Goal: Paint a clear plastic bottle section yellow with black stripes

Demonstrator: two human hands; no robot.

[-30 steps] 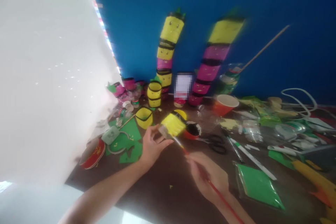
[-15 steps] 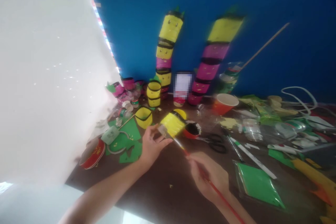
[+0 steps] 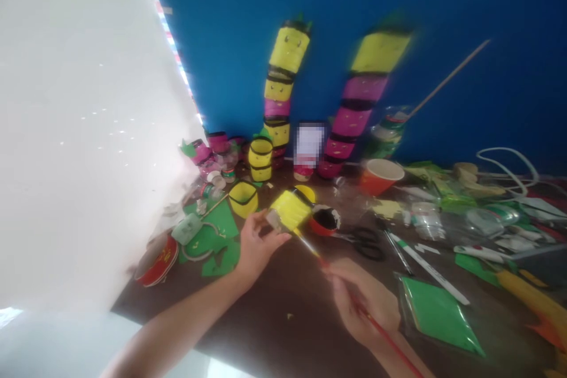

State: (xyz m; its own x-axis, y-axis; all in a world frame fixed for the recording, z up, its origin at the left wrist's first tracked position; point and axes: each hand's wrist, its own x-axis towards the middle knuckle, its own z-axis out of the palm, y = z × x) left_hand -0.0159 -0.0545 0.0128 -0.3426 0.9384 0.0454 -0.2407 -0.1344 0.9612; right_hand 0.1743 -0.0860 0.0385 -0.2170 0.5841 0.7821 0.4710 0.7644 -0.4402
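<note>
My left hand [image 3: 261,245] is closed around the near end of a yellow-painted cup [image 3: 290,211], which lies tilted on its side with a dark rim at the far end. A pale unpainted strip shows at the end by my fingers. My right hand [image 3: 365,301] grips a red-handled paintbrush [image 3: 325,263], its yellow tip touching or very close to the cup's lower side. Behind the cup a yellow round shape [image 3: 305,193] is partly hidden. To the right sits a red cup with dark paint inside [image 3: 325,221].
Scissors [image 3: 365,242], a white marker [image 3: 429,269] and a packet of green sheets [image 3: 440,313] lie to the right. An orange paper cup [image 3: 381,177] stands behind them. At left are a yellow cup [image 3: 243,199], green paper and a red container [image 3: 157,261]. Tall stacked cups [image 3: 279,88] stand at the back.
My right hand has moved slightly right with the paintbrush, and the brush tip has shifted a little right along the cup. My left hand and the cup have stayed nearly in place.
</note>
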